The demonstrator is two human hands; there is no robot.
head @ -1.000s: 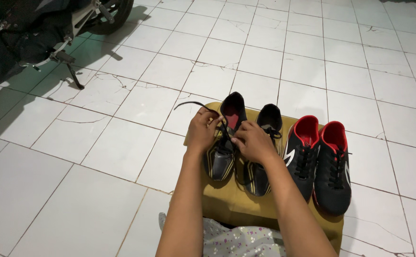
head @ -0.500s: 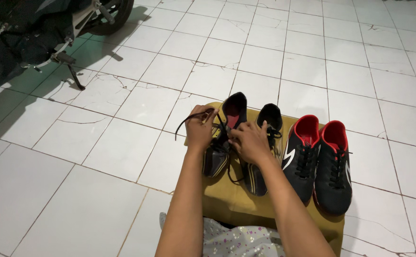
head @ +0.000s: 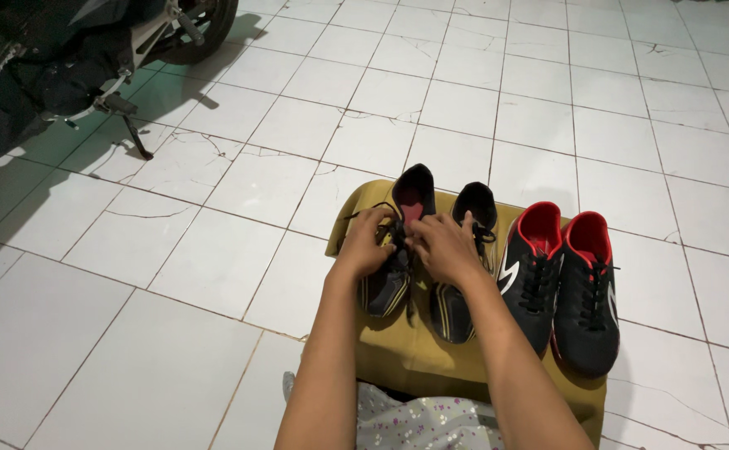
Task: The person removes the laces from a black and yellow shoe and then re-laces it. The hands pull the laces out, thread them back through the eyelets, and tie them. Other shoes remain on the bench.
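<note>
Both hands meet over the black-and-gold shoe point(head: 394, 267) on the mustard cloth point(head: 419, 350): the left hand point(head: 366, 243) and the right hand point(head: 441, 247) seemingly pinch its black lace point(head: 363, 212), though the fingers hide the grip. The shoe lies heel away, so the lacing faces the person, beside its mate point(head: 460, 283) and a red-lined pair point(head: 560, 283).

A second pair of shoes point(head: 560, 283), black with red collars, red lining and white side markings, occupies the right centre of the frame. Both shoes lie side by side, touching, laces fastened, openings toward the top of the frame. They rest on a mustard-yellow cloth point(head: 419, 354) spread over the floor. The floor point(head: 214, 250) consists of white square tiles, several showing hairline cracks. A dark motorcycle point(head: 56, 67) stands in the upper left corner, with its side stand point(head: 135, 137) lowered onto the tiles. A pale floral-print fabric point(head: 419, 421) lies at the bottom centre edge.
</note>
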